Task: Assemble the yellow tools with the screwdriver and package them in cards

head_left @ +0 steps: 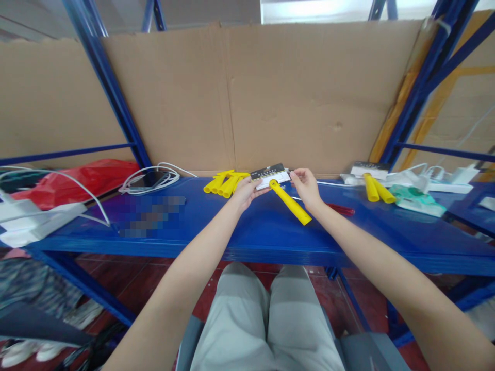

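Note:
A black-and-white printed card (269, 176) is held up over the blue table in both hands. My left hand (245, 194) is closed on the card's left end, fingers partly behind it. At the right end, my right hand (307, 186) pinches the card's edge; a small dark bit shows by its fingertips, too small to name. A yellow tube-like handle (292, 204) hangs from the card's lower edge, slanting down to the right. Several similar yellow handles (226, 184) lie in a row left of my left hand. Below my right wrist is a dark red slim item (340, 209).
At the right lie another carded set of yellow handles (372, 188), a green-and-white packet (419, 200) and a power strip (450, 186). On the left are a coiled white cable (150, 178), a red bag (83, 180) and white plugs (27, 216). Cardboard (270, 93) stands behind the table (270, 242).

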Tool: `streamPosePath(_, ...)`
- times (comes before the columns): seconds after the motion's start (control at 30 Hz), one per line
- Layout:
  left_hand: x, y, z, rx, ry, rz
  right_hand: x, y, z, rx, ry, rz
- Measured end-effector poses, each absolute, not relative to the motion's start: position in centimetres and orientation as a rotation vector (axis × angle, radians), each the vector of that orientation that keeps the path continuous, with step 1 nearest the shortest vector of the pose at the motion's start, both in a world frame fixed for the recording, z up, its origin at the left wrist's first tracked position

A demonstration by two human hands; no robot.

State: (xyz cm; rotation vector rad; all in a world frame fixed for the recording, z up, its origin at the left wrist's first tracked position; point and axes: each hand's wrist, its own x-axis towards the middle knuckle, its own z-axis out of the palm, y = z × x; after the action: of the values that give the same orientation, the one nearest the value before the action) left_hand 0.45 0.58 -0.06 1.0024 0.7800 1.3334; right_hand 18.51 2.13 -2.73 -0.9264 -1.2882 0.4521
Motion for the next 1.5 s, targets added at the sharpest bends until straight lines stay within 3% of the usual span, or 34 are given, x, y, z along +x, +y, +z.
streamPosePath(0.33, 0.5, 0.2, 0.3, 0.991, 0.826, 1.324, 17.4, 0.1, -2.3, -1.002, -1.612, 0.435)
streamPosePath(0.6, 0.3, 0.5, 0.1, 1.023, 0.812, 1.331, 17.2, -0.4, -2.5, -0.954, -1.657, 0.702)
streamPosePath(0.9, 0.5, 0.8, 0.1, 0.947, 0.89, 1.404, 17.1, 0.5, -2.6, -0.956, -1.732, 0.506)
streamPosePath(1.5, 0.4, 1.1, -0.2, 1.026, 0.899, 1.34, 17.4, 0.0, -2.6, -1.068, -1.858, 0.446)
